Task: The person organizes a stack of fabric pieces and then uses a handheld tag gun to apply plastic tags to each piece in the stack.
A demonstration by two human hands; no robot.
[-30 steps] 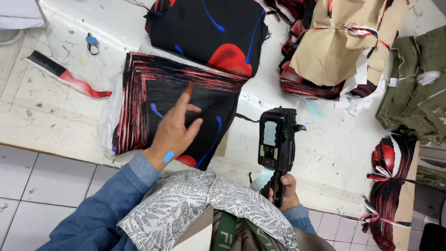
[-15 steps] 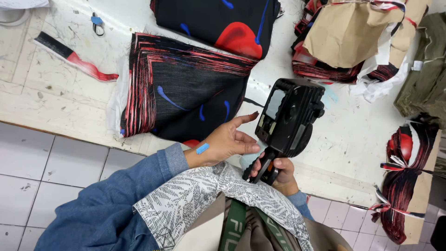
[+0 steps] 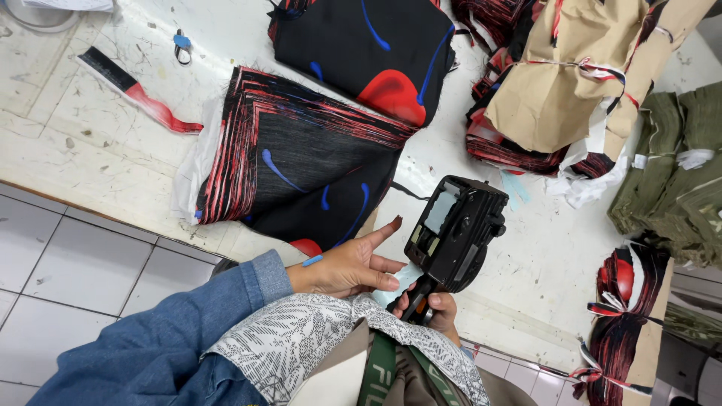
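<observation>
Right hand [image 3: 435, 307] at 6 o'clock is clenched on the handle of a black label gun [image 3: 456, 234]. Left hand [image 3: 347, 265] has fingers loosely spread, tips touching the gun's near side. Stack of cut fabric [image 3: 301, 169] lies at 10 o'clock on the table [image 3: 68, 143].

Green folded cloth [image 3: 669, 173], paper-wrapped bundle [image 3: 571, 83], red-black strip [image 3: 139, 94], blue clip [image 3: 183, 43]

White worktable [image 3: 90, 143] (scuffed) bears black-red fabric stacks [image 3: 301, 173], olive bundles [image 3: 677, 173], a ribbon strip [image 3: 139, 94].
</observation>
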